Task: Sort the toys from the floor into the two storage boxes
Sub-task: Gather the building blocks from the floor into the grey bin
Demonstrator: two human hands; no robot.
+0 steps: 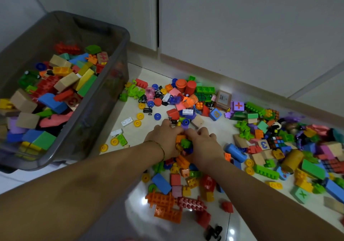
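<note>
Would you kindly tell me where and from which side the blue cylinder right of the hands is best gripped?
Probably grip the blue cylinder across its middle, from above: it lies on its side, top exposed, while an orange brick and a yellow wheel crowd its ends. The right hand is nearest, but it and the left hand grip bricks.

The floor point(219, 127) consists of glossy cream tiles with thin dark grout lines point(230, 219). Small bright light reflections point(144, 201) appear on the near tiles. A beige skirting strip point(204, 67) runs along the floor edge. Above it stand flat white panels point(242, 26), separated by a narrow dark vertical gap point(158, 13). A diagonal seam point(316, 81) crosses the right-hand panel.
</note>
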